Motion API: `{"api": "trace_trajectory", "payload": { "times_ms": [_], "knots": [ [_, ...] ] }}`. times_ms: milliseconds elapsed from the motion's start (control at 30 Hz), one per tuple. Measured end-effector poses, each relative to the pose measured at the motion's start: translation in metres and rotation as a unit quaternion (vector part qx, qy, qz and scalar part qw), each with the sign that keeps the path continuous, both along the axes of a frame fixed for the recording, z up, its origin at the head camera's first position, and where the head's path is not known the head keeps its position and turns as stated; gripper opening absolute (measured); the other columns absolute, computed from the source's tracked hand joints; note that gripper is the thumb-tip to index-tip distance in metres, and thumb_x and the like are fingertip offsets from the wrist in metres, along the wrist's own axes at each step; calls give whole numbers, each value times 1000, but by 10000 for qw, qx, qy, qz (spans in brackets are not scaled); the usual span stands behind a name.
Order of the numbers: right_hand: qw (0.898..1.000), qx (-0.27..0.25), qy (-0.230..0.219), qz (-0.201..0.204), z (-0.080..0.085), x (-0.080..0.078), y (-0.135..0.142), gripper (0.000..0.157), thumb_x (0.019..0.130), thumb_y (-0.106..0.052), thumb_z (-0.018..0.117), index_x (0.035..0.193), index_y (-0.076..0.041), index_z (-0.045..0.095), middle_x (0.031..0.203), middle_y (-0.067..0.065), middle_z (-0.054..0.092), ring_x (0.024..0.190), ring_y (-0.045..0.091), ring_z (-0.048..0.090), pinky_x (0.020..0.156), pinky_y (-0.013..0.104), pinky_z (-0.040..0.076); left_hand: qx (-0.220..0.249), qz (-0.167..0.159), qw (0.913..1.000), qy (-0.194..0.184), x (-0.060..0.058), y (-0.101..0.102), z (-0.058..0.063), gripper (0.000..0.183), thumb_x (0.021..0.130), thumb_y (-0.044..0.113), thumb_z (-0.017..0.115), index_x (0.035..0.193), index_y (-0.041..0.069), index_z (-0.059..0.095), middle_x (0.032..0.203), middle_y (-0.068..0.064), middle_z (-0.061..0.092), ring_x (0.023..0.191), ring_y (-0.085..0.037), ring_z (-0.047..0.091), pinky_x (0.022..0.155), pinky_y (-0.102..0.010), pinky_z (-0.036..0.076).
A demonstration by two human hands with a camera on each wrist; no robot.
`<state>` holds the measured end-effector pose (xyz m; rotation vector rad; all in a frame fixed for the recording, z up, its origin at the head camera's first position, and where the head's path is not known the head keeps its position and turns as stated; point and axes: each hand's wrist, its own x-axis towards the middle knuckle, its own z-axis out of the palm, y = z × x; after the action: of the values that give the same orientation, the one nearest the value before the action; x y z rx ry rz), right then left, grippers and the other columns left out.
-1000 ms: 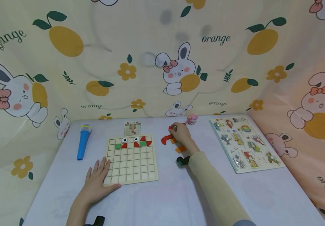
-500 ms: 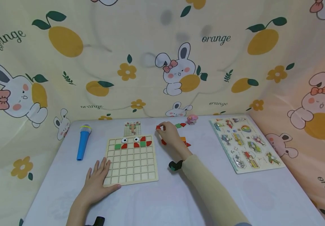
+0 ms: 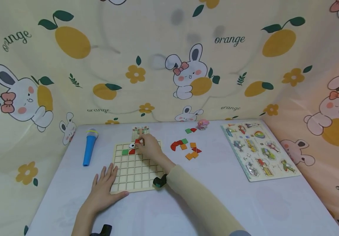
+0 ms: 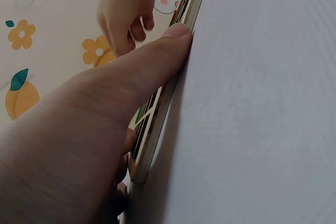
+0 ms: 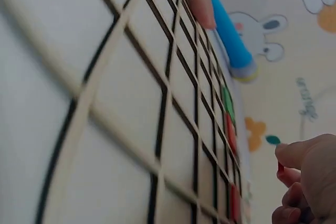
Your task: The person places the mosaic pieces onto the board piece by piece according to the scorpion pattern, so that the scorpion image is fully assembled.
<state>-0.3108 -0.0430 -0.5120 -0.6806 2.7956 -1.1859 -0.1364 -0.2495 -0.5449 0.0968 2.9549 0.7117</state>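
Observation:
The wooden grid board [image 3: 128, 172] lies on the table in the head view. Along its left and near edges rests my left hand [image 3: 101, 186], fingers spread, its thumb [image 4: 157, 56] on the rim in the left wrist view. Over the board's far rows, my right hand [image 3: 151, 147] pinches a small red piece [image 3: 137, 142] between thumb and fingertips. This red piece [image 5: 281, 170] also shows in the right wrist view, above the grid. A green square [image 3: 125, 152], a red quarter-round piece [image 3: 132, 151] and a round eye piece [image 3: 132, 145] sit in cells; the right hand hides others.
Loose red [image 3: 173, 146], green [image 3: 184, 141] and orange [image 3: 193, 145] pieces lie right of the board. A patterned card [image 3: 135, 133] is behind it. A blue toy microphone [image 3: 89, 149] lies left, a picture puzzle board [image 3: 257, 154] right, and a pink figurine [image 3: 203, 124] stands at the back.
My right hand has moved left from the loose pieces to over the board, carrying a red piece it picked up there. My left hand has stayed on the board's edge.

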Motion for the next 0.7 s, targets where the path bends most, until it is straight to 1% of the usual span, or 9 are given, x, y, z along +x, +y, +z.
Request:
{"api": "trace_trajectory", "payload": {
  "times_ms": [67,167,233,300,400,467,533,633,700],
  "knots": [
    [9999,107,-14,81,-1,0,-10,30,104,-25,72,125,-4,74,105,9,69,73,12,55,61,21,43,7,-6,10000,11,0,0,1,124,81,76,74,167,1,25,176,-23,13,160,-54,2,124,-75,-2],
    [9994,292,10,200,-4,0,-22,29,103,-25,72,123,-4,75,95,8,74,68,12,62,55,20,44,36,-24,10000,43,-1,-2,1,124,81,75,74,167,1,25,176,-23,13,161,-53,2,124,-75,-2],
    [9985,497,97,229,-9,0,-29,28,103,-27,72,122,-6,76,92,5,75,75,14,68,57,20,47,37,-31,10000,49,-1,-2,0,124,81,76,74,167,1,24,176,-23,13,161,-53,2,124,-75,-2],
    [9972,688,181,217,-12,0,-34,26,103,-28,72,120,-8,76,94,3,76,86,17,72,64,22,52,32,-38,10000,54,-2,-2,-1,124,82,76,74,167,2,24,176,-23,13,161,-53,2,124,-76,-1],
    [9942,988,388,150,-16,0,-41,26,103,-31,73,119,-11,78,108,2,75,100,18,70,80,29,56,42,-29,10000,64,-1,-2,-1,124,81,76,74,167,2,25,176,-23,13,161,-53,2,124,-76,-1],
    [9921,1134,525,125,-18,-1,-45,26,103,-32,73,118,-12,78,111,2,76,101,18,70,87,34,57,63,-21,10000,65,-1,-2,0,124,81,76,74,167,2,25,176,-23,14,161,-53,3,124,-75,-2],
    [9895,1302,620,110,-20,-3,-49,27,103,-34,72,119,-13,78,111,1,76,102,17,69,90,37,56,85,-15,9999,56,0,-1,0,124,81,76,75,167,1,25,176,-23,14,161,-53,3,124,-75,-2],
    [9884,1417,543,88,-22,-5,-55,28,104,-36,70,121,-15,78,111,0,75,103,16,68,95,39,55,75,-16,10000,49,0,-1,1,124,81,76,74,167,2,25,176,-23,14,161,-53,3,124,-74,-3],
    [9895,1387,410,62,-22,-7,-57,29,104,-37,70,122,-16,78,111,0,75,104,16,67,98,41,54,61,-24,10000,53,0,-1,1,124,81,76,74,167,2,25,176,-22,13,161,-53,3,124,-74,-3]
  ]
}}
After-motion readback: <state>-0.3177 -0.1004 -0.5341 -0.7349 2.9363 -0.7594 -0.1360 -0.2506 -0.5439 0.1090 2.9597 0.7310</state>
